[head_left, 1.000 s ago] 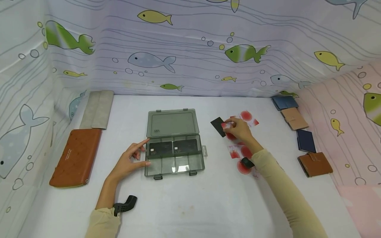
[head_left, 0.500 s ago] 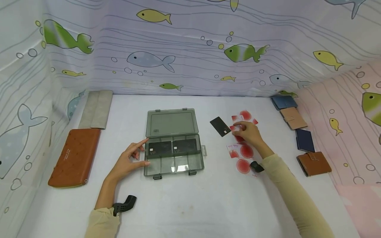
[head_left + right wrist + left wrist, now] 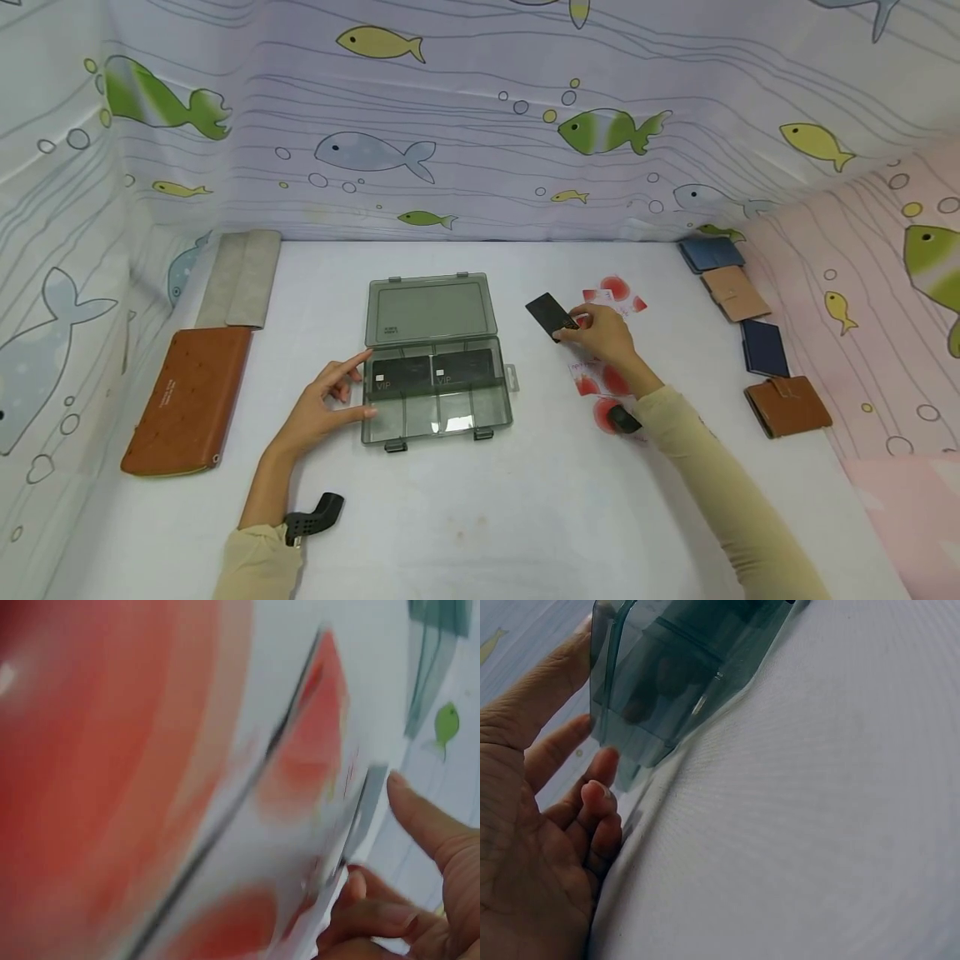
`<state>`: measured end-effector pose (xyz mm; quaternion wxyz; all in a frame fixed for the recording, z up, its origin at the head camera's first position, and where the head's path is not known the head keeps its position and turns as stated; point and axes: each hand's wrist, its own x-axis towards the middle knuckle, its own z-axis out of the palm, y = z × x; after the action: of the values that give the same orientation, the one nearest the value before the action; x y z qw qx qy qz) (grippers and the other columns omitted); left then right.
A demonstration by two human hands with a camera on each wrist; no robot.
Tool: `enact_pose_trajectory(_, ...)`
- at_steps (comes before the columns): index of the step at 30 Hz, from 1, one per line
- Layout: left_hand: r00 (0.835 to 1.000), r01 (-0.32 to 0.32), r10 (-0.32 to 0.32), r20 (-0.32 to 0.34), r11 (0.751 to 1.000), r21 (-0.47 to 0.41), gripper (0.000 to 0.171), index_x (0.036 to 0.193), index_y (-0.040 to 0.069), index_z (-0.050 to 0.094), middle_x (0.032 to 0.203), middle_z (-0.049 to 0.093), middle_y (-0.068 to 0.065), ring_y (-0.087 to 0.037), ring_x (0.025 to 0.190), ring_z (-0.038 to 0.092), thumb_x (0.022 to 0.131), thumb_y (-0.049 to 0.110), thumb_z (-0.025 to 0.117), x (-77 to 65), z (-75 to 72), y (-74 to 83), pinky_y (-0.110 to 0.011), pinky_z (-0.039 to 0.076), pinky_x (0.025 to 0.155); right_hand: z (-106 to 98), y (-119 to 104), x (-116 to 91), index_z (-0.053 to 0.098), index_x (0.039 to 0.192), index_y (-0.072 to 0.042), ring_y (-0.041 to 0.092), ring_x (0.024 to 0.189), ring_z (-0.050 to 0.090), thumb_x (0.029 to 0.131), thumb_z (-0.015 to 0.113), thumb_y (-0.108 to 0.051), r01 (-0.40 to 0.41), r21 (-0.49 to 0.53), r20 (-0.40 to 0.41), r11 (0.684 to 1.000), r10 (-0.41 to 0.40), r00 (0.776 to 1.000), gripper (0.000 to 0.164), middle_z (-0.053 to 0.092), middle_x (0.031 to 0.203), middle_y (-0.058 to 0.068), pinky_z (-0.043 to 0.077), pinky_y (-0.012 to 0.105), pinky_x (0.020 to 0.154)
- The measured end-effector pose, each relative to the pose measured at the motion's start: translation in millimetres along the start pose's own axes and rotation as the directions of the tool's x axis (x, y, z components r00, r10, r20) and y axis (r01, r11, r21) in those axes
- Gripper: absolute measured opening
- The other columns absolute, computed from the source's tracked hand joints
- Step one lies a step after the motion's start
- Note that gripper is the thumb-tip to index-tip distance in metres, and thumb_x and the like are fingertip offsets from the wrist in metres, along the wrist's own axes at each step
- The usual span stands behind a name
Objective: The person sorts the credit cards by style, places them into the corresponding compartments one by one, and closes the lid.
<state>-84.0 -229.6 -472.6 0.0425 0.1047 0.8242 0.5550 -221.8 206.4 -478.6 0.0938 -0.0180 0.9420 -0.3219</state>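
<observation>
A translucent grey-green compartment box (image 3: 384, 427) lies with its lid (image 3: 431, 310) folded back. Two black cards (image 3: 402, 372) marked VIP fill part of its back row. At the box's left side, my left hand (image 3: 318, 410) rests index fingertip and thumb on the edge; the left wrist view shows its other fingers loosely bent beside the box wall (image 3: 667, 682). To the box's right, my right hand (image 3: 606, 333) pinches a loose black card (image 3: 547, 312) by its near right end, between thumb and finger. That card (image 3: 366, 810) looks grey and edge-on in the right wrist view.
Several white cards with red round prints (image 3: 588, 383) lie under and around the right forearm. Blue (image 3: 710, 254), beige (image 3: 735, 293), navy (image 3: 765, 348) and brown (image 3: 787, 408) wallets line the right side. A large brown wallet (image 3: 187, 400) and a grey one (image 3: 240, 279) lie left.
My right hand drew back right off the black card, leaving it flat, then came left again and now pinches its right end. The left hand and box have stayed put.
</observation>
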Motion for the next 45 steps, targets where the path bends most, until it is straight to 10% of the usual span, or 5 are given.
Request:
enact_pose_trajectory(18,1.000,0.004,-0.003,-0.006,1.000,0.009,0.079,0.148,0.003,0.045,0.110,0.047,-0.018,-0.029,0.080,0.035,0.077,0.000,0.082,0.0,1.4,0.9,-0.032,0.034,0.074,12,-16,-1,0.053,0.121,-0.003,0.032,0.099,0.053,0.079,0.082,-0.017,-0.027,0.016,-0.008,1.000,0.027,1.000,0.053,0.057,0.114,0.020,0.044,0.043,0.078)
enact_pose_trajectory(25,1.000,0.001,-0.001,-0.007,1.000,0.009,0.079,0.148,0.003,0.045,0.110,0.047,-0.019,-0.028,0.080,0.035,0.078,0.000,0.082,-1.2,1.2,-0.7,-0.033,0.033,0.073,14,-15,-2,0.054,0.133,-0.014,0.023,0.078,0.055,0.085,0.074,-0.008,-0.007,0.135,0.000,0.991,0.007,1.000,0.053,0.061,0.081,0.010,0.041,0.032,0.065)
enact_pose_trajectory(39,1.000,-0.004,0.005,-0.010,1.000,0.010,0.079,0.147,0.003,0.046,0.109,0.047,-0.018,-0.028,0.080,0.035,0.077,-0.001,0.082,-1.6,0.7,-1.4,-0.033,0.033,0.073,6,-10,-6,0.060,0.137,-0.012,0.009,0.064,0.043,0.087,0.070,-0.003,-0.009,0.437,0.079,0.900,-0.028,0.996,0.052,0.058,0.066,0.002,0.035,0.023,0.056)
enact_pose_trajectory(45,1.000,-0.010,0.010,-0.016,1.000,0.024,0.082,0.149,0.005,0.044,0.111,0.047,-0.015,-0.026,0.079,0.034,0.076,-0.001,0.082,0.8,1.3,-24.8,-0.031,0.033,0.073,1,-36,-14,0.059,0.138,-0.012,0.007,0.061,0.040,0.089,0.070,-0.004,-0.003,0.534,0.136,0.845,-0.082,0.987,0.051,0.056,0.064,-0.002,0.034,0.023,0.057)
